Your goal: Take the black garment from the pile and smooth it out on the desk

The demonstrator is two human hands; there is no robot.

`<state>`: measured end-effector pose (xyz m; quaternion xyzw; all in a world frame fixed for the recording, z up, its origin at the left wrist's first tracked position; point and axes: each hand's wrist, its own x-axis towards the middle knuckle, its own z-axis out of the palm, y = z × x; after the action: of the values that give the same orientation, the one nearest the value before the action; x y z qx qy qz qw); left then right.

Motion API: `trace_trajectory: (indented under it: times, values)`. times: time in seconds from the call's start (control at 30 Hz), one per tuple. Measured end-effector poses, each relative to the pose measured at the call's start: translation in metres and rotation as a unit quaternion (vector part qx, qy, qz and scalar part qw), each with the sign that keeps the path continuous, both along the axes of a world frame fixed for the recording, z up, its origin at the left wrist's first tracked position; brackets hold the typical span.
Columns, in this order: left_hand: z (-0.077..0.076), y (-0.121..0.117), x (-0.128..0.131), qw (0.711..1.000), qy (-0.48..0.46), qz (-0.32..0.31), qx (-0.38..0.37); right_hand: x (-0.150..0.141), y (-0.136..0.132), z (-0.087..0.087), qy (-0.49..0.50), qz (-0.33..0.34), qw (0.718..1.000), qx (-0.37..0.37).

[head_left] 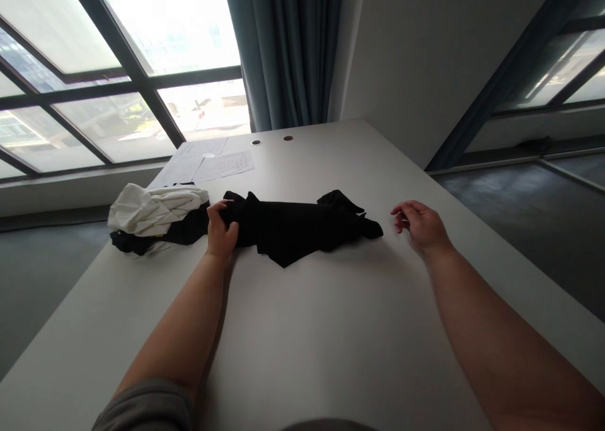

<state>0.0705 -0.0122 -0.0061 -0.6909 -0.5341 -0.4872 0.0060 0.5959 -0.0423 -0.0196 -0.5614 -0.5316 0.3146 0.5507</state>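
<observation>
A crumpled black garment [293, 229] lies lengthwise across the white table [312, 330], rolled or bunched into a long strip. My left hand [221, 230] grips its left end, fingers curled over the gathered cloth. To the left of that hand sits a heap of white cloth [154, 209] on top of more black fabric [182, 232]. My right hand [420, 227] hovers at the table's right side, fingers loosely apart and holding nothing. It is a short gap away from the garment's right end.
Printed paper sheets [218, 160] lie near the far end of the table, by two round grommet holes [271, 140]. The table's edges drop to a grey floor on both sides. Large windows and a blue-grey curtain [283, 46] stand beyond.
</observation>
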Motion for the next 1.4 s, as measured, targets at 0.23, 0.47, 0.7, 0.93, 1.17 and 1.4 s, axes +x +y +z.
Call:
trace_trajectory:
  times: [0.23, 0.47, 0.7, 0.93, 1.17, 1.4]
  values:
    - [0.017, -0.021, 0.04, 0.968, 0.239, -0.075, -0.006, -0.039, 0.001, -0.004, -0.295, 0.186, 0.937, 0.033]
    - [0.007, -0.033, 0.077, 0.895, 0.355, -0.239, -0.128, -0.053, -0.006, -0.002, -0.218, 0.282, 0.933, -0.039]
    - [0.007, -0.046, 0.081, 0.901, 0.334, -0.241, -0.138, -0.066, 0.015, -0.019, -0.235, 0.079, 0.967, 0.052]
    - [0.011, -0.084, 0.074, 0.905, 0.25, -0.281, -0.197, -0.063, 0.033, -0.022, -0.291, 0.078, 0.953, 0.002]
    - [0.032, -0.125, 0.039, 0.882, 0.153, -0.19, -0.403, -0.023, 0.043, -0.029, -0.167, -0.162, 0.972, 0.044]
    - [0.058, -0.141, 0.036, 0.855, 0.203, -0.143, -0.456, 0.008, 0.032, -0.03, -0.159, -0.322, 0.932, 0.049]
